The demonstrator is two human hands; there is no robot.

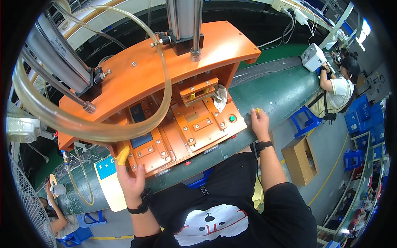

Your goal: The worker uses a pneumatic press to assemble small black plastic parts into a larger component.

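An orange two-station press [206,49] with metal cylinders stands before me. My left hand [131,184] is at its front left corner, thumb apart from the fingers, which wear yellow finger covers [123,156]. That hand appears to hold nothing; whether its fingertips touch the press is unclear. My right hand [259,124] is off the press's right edge, near a green push button [232,118]. Its thumb and fingers are drawn together around a small yellow bit, too small to name. A dark rectangular plate [142,140] lies in the left station. A whitish cloth [220,98] hangs by the right one.
A clear hose [167,82] loops across the press. Yellow sheets [112,192] and a teal sheet [106,167] lie left on the green bench [273,89]. A cardboard box [300,161] and a blue stool [306,120] stand at right. Other people sit at both ends.
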